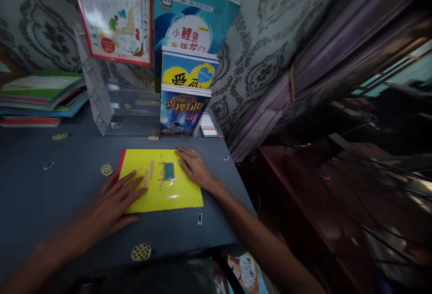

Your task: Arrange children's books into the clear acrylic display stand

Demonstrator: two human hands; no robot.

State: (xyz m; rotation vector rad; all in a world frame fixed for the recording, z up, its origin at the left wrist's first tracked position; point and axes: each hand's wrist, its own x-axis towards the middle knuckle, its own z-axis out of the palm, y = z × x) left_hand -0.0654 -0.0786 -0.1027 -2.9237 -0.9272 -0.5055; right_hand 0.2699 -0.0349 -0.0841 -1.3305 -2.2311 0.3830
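Observation:
A yellow book [182,190] with a red spine and a small chalkboard picture lies flat on the grey-blue tabletop [81,163]. Across its left part rests my left hand [119,199], fingers spread and the thumb near the lower edge. My right hand [195,168] lies on the upper right corner of the book, its fingers stretched out and bent a little. Neither hand is wrapped round anything.
Behind the book stands a clear acrylic rack [130,118] holding several upright picture books, among them a dark blue one [184,109]. A pile of books [43,91] lies at the left. Past the table's right edge are a purple curtain [270,118] and a dark red surface [293,186].

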